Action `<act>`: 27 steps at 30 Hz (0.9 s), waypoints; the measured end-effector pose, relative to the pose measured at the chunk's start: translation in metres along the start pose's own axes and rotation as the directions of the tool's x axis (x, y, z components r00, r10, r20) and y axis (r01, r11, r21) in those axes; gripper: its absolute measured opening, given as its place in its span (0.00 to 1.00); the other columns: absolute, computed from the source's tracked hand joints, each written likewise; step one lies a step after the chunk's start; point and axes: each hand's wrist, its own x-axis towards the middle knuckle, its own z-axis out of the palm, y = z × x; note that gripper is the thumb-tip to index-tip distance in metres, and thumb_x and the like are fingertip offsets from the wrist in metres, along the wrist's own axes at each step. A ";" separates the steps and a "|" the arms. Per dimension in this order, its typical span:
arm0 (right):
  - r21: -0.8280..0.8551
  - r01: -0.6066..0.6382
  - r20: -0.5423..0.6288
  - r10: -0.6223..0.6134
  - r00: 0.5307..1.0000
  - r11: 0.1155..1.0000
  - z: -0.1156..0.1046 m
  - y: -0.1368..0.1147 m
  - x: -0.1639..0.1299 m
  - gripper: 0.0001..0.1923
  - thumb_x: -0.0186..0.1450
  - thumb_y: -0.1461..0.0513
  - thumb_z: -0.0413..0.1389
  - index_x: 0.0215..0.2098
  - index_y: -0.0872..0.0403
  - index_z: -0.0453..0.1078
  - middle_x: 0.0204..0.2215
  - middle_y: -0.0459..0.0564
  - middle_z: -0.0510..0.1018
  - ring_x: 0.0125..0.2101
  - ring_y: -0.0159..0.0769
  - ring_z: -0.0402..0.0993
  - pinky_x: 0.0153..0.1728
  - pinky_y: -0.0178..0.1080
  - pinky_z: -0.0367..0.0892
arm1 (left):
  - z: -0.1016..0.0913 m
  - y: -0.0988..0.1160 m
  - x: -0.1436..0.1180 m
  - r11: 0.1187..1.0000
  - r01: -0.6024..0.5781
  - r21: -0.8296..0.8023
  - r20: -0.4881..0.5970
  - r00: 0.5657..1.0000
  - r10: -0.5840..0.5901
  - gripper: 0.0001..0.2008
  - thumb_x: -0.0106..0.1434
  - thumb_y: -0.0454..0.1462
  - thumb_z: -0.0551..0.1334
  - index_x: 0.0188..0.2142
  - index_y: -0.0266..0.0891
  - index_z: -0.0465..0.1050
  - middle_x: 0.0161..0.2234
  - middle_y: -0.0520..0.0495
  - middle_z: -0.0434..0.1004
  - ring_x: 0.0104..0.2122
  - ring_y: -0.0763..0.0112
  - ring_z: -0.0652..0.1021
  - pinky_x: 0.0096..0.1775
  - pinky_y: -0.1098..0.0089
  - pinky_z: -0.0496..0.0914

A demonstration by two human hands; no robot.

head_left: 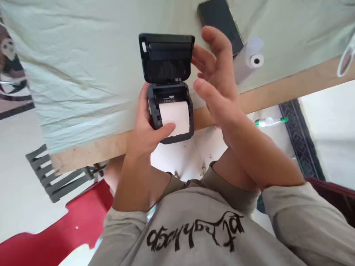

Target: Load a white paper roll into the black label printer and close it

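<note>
A small black thermal printer (pixel 191 127) is held over the table's front edge, its lid (pixel 167 68) swung up and back. Inside lies a white paper roll (pixel 177 114), its loose end coming over the front. My left hand (pixel 148 127) grips the printer's left side, with the thumb resting on the paper. Beside the lid's right edge is my right hand (pixel 217 70), fingers apart and bent. Its fingertips are at the lid's edge; whether they touch it I cannot tell.
On the cloth-covered table (pixel 91 55), a white paper roll (pixel 245 62) lies right of my right hand, near a dark flat box (pixel 219 22). A red chair (pixel 85 210) stands at lower left, and a grey slatted piece (pixel 58 177) beneath the table's left edge.
</note>
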 end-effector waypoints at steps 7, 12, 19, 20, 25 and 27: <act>-0.128 -0.068 -0.005 0.068 0.998 0.989 -0.004 0.014 -0.006 0.17 0.66 0.54 0.46 0.51 0.52 0.58 0.50 0.49 0.69 0.53 0.33 0.66 0.56 0.41 0.63 | -0.002 0.005 -0.006 0.996 0.087 0.009 -0.027 0.996 -0.087 0.48 0.44 0.38 0.73 0.61 0.54 0.51 0.58 0.48 0.63 0.54 0.56 0.71 0.49 0.62 0.73; -0.232 -0.034 0.309 0.107 0.945 0.972 -0.001 0.021 -0.009 0.29 0.62 0.50 0.52 0.57 0.53 0.52 0.55 0.52 0.64 0.53 0.37 0.65 0.55 0.42 0.64 | 0.001 0.013 -0.006 0.989 0.108 -0.102 0.023 0.994 -0.106 0.43 0.48 0.36 0.71 0.60 0.57 0.52 0.57 0.51 0.64 0.52 0.59 0.72 0.46 0.66 0.75; -0.244 -0.025 0.328 0.107 0.938 0.969 0.000 0.028 -0.010 0.33 0.61 0.50 0.53 0.59 0.53 0.49 0.55 0.54 0.63 0.51 0.36 0.66 0.52 0.40 0.67 | 0.008 0.016 -0.001 0.975 0.179 -0.128 -0.103 0.976 -0.193 0.20 0.56 0.39 0.65 0.48 0.44 0.67 0.44 0.46 0.74 0.48 0.58 0.75 0.44 0.64 0.74; -0.239 -0.032 0.328 0.112 0.938 0.971 0.000 0.028 -0.010 0.32 0.61 0.50 0.53 0.59 0.53 0.49 0.54 0.54 0.63 0.50 0.36 0.66 0.52 0.40 0.67 | 0.008 0.017 -0.001 0.971 0.196 -0.138 -0.105 0.972 -0.211 0.19 0.56 0.39 0.65 0.48 0.43 0.68 0.43 0.46 0.74 0.46 0.58 0.76 0.41 0.65 0.75; -0.190 0.014 0.299 0.044 0.953 0.982 0.000 0.030 -0.013 0.32 0.62 0.50 0.53 0.59 0.54 0.48 0.54 0.53 0.64 0.52 0.36 0.65 0.54 0.41 0.65 | 0.013 0.023 0.001 0.964 0.189 -0.185 -0.048 0.979 -0.201 0.23 0.56 0.43 0.65 0.50 0.45 0.66 0.46 0.46 0.73 0.49 0.57 0.74 0.43 0.64 0.75; -0.173 0.029 0.296 0.024 0.955 0.985 0.001 0.031 -0.014 0.33 0.62 0.50 0.52 0.60 0.53 0.46 0.54 0.53 0.63 0.52 0.36 0.65 0.55 0.41 0.65 | 0.014 0.025 0.002 0.958 0.169 -0.231 -0.025 0.983 -0.180 0.22 0.58 0.47 0.63 0.51 0.47 0.66 0.50 0.47 0.71 0.54 0.57 0.71 0.48 0.63 0.73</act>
